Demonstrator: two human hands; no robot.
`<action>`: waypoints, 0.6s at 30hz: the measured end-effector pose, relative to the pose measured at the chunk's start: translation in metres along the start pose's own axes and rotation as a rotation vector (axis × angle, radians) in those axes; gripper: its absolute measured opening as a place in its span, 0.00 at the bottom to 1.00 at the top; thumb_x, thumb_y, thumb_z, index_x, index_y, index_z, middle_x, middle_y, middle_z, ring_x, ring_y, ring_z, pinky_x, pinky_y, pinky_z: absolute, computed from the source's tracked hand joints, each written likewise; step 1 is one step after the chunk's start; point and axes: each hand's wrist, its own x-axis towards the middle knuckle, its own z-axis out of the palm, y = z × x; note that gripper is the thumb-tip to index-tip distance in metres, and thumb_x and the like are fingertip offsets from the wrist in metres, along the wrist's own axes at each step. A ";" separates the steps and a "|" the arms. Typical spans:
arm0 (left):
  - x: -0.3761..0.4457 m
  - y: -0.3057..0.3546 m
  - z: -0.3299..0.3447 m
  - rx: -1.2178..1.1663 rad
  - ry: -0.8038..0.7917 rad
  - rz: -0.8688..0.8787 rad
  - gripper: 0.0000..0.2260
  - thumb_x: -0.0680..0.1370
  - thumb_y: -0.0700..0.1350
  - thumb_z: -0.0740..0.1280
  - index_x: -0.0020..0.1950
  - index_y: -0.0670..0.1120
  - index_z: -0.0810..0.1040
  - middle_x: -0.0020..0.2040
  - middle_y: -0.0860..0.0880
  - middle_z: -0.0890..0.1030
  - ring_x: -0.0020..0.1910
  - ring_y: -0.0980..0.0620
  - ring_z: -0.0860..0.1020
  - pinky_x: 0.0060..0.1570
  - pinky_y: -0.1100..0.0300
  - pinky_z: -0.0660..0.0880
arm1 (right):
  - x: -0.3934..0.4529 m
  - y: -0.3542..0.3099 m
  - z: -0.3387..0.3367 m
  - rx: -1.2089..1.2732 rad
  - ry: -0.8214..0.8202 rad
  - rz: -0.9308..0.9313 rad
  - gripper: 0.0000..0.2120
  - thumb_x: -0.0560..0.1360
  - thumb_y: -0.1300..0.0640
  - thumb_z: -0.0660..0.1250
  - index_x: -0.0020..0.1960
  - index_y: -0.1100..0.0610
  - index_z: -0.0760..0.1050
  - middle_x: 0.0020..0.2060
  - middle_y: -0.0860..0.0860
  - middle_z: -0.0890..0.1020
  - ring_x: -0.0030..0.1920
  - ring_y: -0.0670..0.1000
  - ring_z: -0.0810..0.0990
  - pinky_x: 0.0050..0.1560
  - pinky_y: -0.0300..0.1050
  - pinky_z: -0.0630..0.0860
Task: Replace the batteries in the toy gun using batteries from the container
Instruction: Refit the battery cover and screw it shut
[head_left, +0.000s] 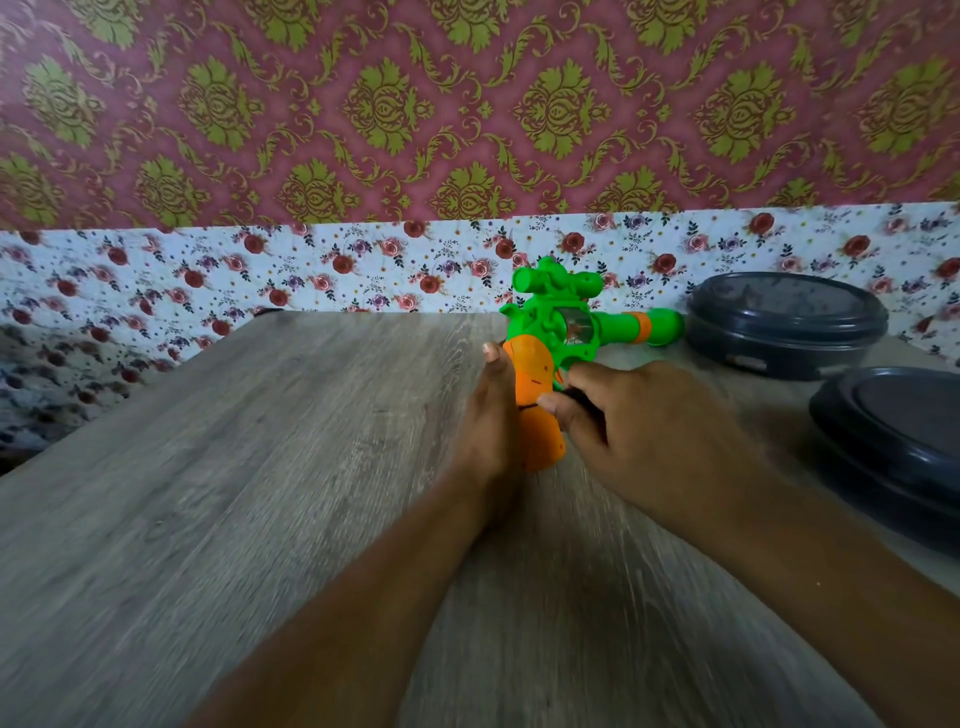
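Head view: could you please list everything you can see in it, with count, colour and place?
toy gun: one, green body with orange grip and orange barrel ring, held upright over the table at centre, barrel pointing right
container: one, dark grey, round, on the table at far right by the wall; contents not visible
lid: one, dark grey, round, on the table at the right edge, nearer than the container
table: one, grey wood grain, fills the lower view
wallpaper: pink with green-gold damask above, white floral band below
left hand: one, grips the orange grip from the left
right hand: one, thumb on the grip's right side, holding a small dark item, blurred
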 end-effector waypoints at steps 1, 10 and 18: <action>0.000 0.000 0.000 0.005 0.002 -0.006 0.34 0.74 0.70 0.50 0.68 0.49 0.71 0.62 0.43 0.79 0.61 0.44 0.78 0.63 0.40 0.71 | -0.002 -0.003 0.000 -0.034 0.023 0.017 0.18 0.74 0.42 0.54 0.33 0.53 0.67 0.24 0.52 0.68 0.26 0.58 0.74 0.26 0.37 0.48; 0.000 -0.006 0.001 0.068 -0.066 0.006 0.26 0.81 0.60 0.44 0.65 0.49 0.73 0.54 0.44 0.82 0.46 0.51 0.82 0.47 0.54 0.79 | 0.003 -0.002 -0.013 0.214 -0.038 0.055 0.12 0.78 0.46 0.47 0.47 0.53 0.63 0.29 0.45 0.69 0.31 0.49 0.72 0.30 0.46 0.61; 0.001 -0.005 0.003 0.028 -0.048 0.050 0.25 0.79 0.64 0.45 0.52 0.53 0.78 0.53 0.36 0.81 0.54 0.40 0.80 0.60 0.38 0.73 | 0.006 0.000 -0.005 0.413 0.004 0.034 0.09 0.75 0.51 0.61 0.42 0.55 0.75 0.33 0.48 0.80 0.34 0.52 0.79 0.39 0.51 0.75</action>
